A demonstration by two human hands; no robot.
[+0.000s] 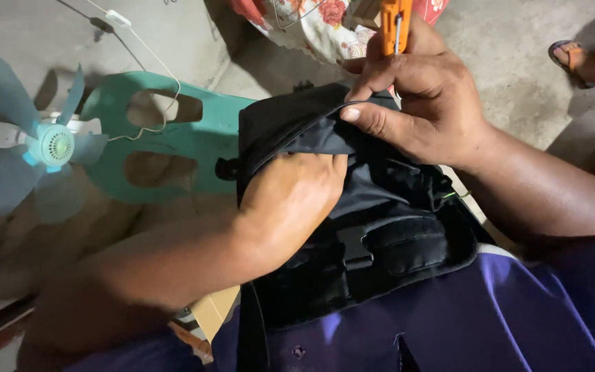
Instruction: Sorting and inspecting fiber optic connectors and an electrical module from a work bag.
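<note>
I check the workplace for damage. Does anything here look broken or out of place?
Yes. The teal fan lies on the floor with its blades bare, no guard over them. The black bag in both hands shows no visible tear.

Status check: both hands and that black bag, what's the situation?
Left hand tucked into black bag fabric. Right hand pinching bag's edge, orange tool in grip. Teal fan alongside, apart.

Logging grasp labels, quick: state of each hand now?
Left hand: closed on the black bag fabric.
Right hand: pinching the bag's edge, orange tool held too.
</note>
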